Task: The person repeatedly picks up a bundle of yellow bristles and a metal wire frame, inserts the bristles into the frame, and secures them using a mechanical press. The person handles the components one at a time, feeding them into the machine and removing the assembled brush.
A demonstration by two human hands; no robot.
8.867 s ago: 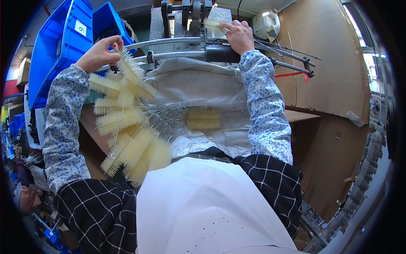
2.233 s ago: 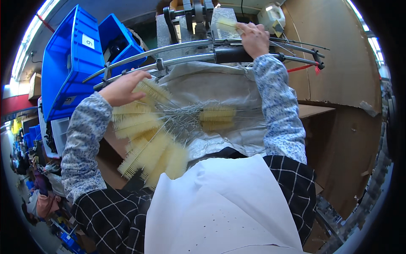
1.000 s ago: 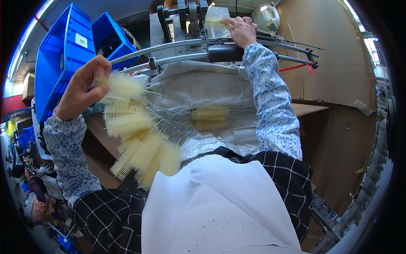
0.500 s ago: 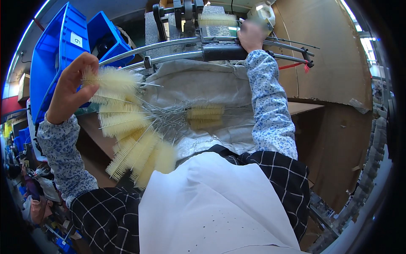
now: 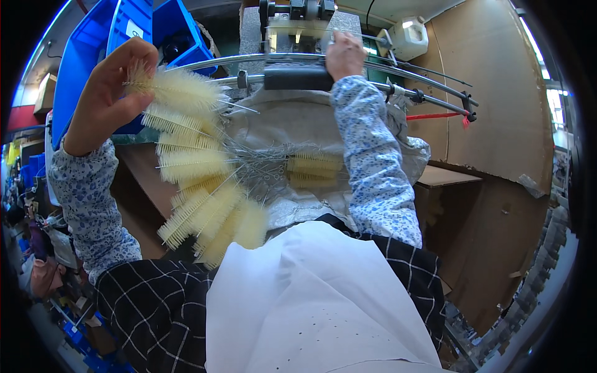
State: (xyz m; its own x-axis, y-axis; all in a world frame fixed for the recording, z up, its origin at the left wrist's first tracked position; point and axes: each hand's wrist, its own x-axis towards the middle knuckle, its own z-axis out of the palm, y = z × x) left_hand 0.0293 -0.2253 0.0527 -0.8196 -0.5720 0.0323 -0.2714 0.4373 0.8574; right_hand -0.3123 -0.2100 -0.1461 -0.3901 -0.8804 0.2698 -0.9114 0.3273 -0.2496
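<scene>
My left hand (image 5: 112,96) pinches the tip of a pale yellow bristle brush (image 5: 180,90) with a twisted wire stem. That brush tops a fan of several similar brushes (image 5: 193,160), their wire stems (image 5: 255,160) meeting over my lap. With fingers curled, my right hand (image 5: 346,57) is at the right end of a black padded carriage (image 5: 298,78) on two metal rails. Another brush (image 5: 297,28), blurred, lies across the machine (image 5: 305,9) just left of my right fingers. What those fingers grip is hidden.
Blue plastic bins (image 5: 93,56) stand at the far left. Two more yellow brushes (image 5: 314,165) lie on a grey cloth (image 5: 292,121) in front of me. A white jug (image 5: 410,38) stands behind the rails, a cardboard panel (image 5: 485,81) to the right. A red strip (image 5: 435,116) hangs near the rail ends.
The carriage and the brush at the machine have slid left along the rails, my right hand moving with them. My left hand still pinches the same brush. The whole view has shifted slightly.
</scene>
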